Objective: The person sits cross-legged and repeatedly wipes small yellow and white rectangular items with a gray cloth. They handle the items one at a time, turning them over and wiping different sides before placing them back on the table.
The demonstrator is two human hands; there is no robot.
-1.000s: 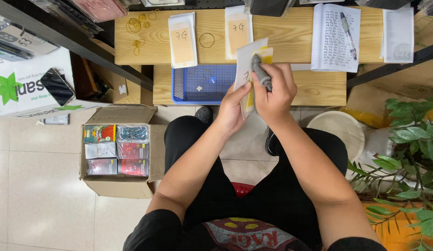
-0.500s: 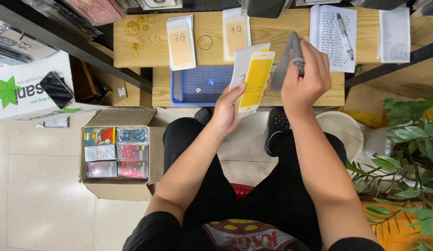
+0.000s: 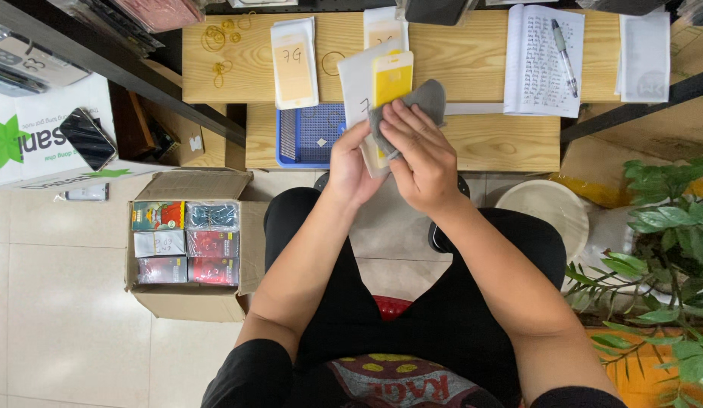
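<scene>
My left hand (image 3: 350,162) holds a yellow-framed screen protector (image 3: 391,75) together with its white paper sleeve (image 3: 354,85), upright in front of the wooden desk (image 3: 457,57). My right hand (image 3: 421,155) presses a grey cloth (image 3: 427,100) against the lower face of the protector. Both hands are raised above my lap, over the desk's front edge. My fingers hide the protector's lower part.
A blue mesh tray (image 3: 306,136) sits on the lower shelf. Two more packaged protectors (image 3: 294,64), rubber bands (image 3: 219,38), an open notebook (image 3: 534,64) with a pen (image 3: 563,47) lie on the desk. A cardboard box of packets (image 3: 186,243) stands left; a plant (image 3: 661,249) right.
My right hand, raised beside the notebook half a second ago, has come back down onto the protector with the grey cloth. The left hand has kept hold of the protector and sleeve.
</scene>
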